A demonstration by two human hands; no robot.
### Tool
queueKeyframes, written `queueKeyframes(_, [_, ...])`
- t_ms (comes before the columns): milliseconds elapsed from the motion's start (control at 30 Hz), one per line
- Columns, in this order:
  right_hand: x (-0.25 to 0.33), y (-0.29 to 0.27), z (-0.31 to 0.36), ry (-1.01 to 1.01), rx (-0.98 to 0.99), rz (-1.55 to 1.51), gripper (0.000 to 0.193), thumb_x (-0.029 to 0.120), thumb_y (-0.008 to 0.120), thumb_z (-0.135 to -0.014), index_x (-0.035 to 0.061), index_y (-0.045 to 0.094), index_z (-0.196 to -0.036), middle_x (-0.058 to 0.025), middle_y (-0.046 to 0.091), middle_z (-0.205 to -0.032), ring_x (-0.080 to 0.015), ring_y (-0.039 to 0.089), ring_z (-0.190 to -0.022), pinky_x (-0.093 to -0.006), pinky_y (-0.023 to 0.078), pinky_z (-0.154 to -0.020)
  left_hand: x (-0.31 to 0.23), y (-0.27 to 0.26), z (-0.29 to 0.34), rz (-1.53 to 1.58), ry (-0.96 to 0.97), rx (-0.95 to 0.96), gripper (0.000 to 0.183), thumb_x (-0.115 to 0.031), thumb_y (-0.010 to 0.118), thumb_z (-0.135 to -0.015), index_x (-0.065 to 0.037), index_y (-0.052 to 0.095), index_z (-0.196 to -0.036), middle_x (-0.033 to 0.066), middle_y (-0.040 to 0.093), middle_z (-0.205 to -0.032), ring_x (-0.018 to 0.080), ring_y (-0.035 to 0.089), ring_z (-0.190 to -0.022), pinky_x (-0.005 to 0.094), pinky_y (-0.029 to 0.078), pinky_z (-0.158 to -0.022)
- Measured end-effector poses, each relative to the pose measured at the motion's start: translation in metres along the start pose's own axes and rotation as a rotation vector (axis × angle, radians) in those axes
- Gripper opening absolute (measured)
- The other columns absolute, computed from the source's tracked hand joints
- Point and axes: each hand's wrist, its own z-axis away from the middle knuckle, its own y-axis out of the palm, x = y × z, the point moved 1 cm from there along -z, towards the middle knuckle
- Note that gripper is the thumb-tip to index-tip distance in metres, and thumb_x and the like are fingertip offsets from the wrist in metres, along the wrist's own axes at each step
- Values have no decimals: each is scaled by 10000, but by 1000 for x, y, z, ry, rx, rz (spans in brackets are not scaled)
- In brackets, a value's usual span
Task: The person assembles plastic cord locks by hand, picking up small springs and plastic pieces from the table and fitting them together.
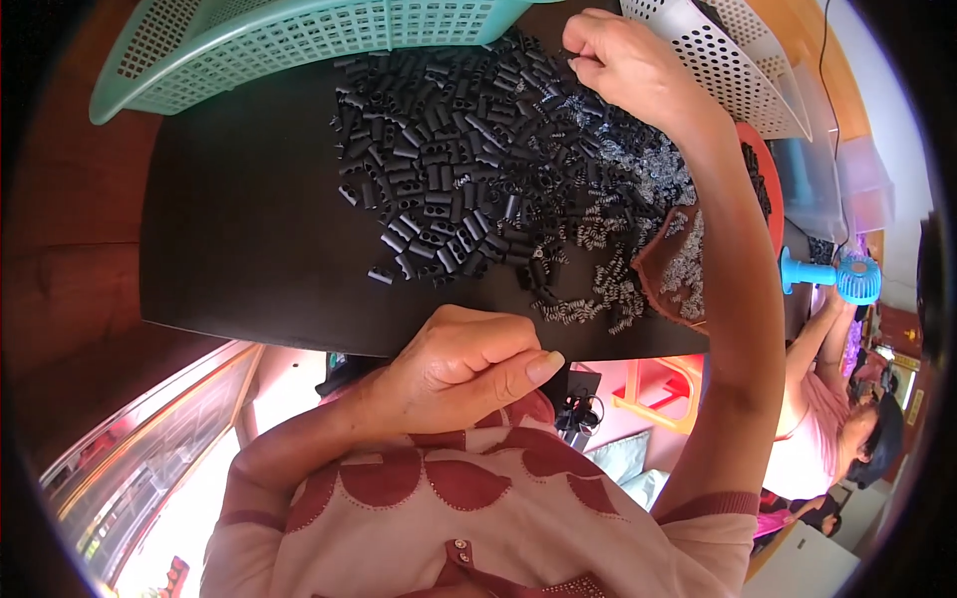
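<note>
A wide heap of small black plastic pieces, shaped like cord-lock parts, lies on the dark table. Small coiled metal springs are scattered along its right side and front. My right hand reaches over the far end of the heap, fingers curled shut; whatever it may hold is hidden. Close to my body, at the table's near edge, my left hand is closed with the thumb pressed along the curled fingers. Its contents, if any, cannot be seen. Partly behind my right forearm sits a brown-edged holder with many springs.
A green plastic basket stands at the far left, a white perforated basket at the far right. Beyond my right forearm are a red tub and a blue fan. Another person sits to the right, near an orange stool.
</note>
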Motion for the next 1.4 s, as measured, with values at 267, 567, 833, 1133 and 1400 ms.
queueKeyframes(267, [70,-42,71,252,-58,-637,117,37,647,-810,9,553,-874,-40,555,-692,-111,507,-595,-268,423,-549,-2,9,8,347,-195,-144,271,-235,441,-1010,-12,536,-889,52,571,-801,87,502,-630,226,430,-580])
queueKeyframes(567, [146,-33,130,135,-205,-855,187,-74,678,-739,-2,614,-899,-23,513,-773,-78,483,-641,-207,371,-530,-7,24,-9,600,-277,-285,358,-345,423,-1013,-19,568,-986,31,568,-811,80,518,-678,240,489,-621])
queueKeyframes(833, [163,-29,153,47,-402,-628,196,-11,731,-725,0,632,-894,-87,550,-753,-204,533,-577,-289,424,-504,-4,34,-2,649,-252,-297,256,-265,476,-1001,-22,555,-1013,38,587,-828,80,537,-647,233,477,-586])
queueKeyframes(1133, [159,-20,170,94,-538,-711,218,-16,716,-737,10,664,-947,-86,595,-755,-209,569,-617,-289,439,-529,-1,41,-6,698,-250,-218,256,-251,433,-1004,-20,541,-981,76,577,-822,110,535,-659,256,458,-532])
queueKeyframes(1400, [79,-50,255,641,-225,-556,67,-23,574,-840,-4,603,-898,-57,510,-777,-148,500,-641,-259,386,-567,12,33,-11,788,-205,-190,197,-161,455,-972,14,544,-964,117,584,-817,118,510,-631,249,448,-522])
